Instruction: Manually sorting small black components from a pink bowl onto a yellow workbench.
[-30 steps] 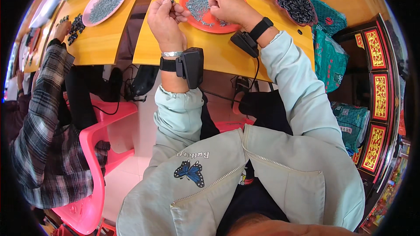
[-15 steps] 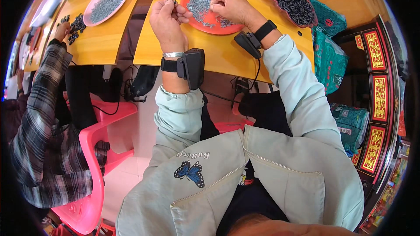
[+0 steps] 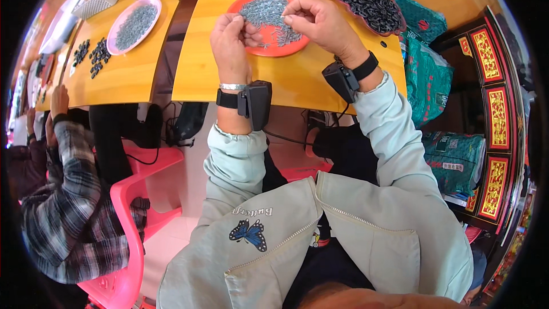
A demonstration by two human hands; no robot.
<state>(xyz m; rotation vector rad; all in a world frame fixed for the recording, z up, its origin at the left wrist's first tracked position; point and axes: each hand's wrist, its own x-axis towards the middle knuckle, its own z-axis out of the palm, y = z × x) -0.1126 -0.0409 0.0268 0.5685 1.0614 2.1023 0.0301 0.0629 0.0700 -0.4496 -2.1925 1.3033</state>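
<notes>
Grey pieces (image 3: 266, 11): apparently pinched, one only, in grip of right hand (image 3: 323, 21), liable to slip if caught badly; undiscernible in pressed-together grip of left hand (image 3: 231, 43); otherwise heaped in red plate (image 3: 274, 51) toward far edge of worktop (image 3: 229, 100), spillable by knocking.

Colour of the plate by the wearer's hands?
The plate is orange-red; head view shows it best.

On the pale jacket (image 3: 394, 252) there is one line of white letters (image 3: 252, 210), seen upside down, its end lost in a fold. The lower green bag (image 3: 466, 153) carries a pale strip (image 3: 453, 166) with dark characters. The middle green bag (image 3: 426, 71) bears a pale mark (image 3: 441, 99), and the upper green bag (image 3: 410, 10) a red emblem (image 3: 424, 24); both are too small to read.
</notes>
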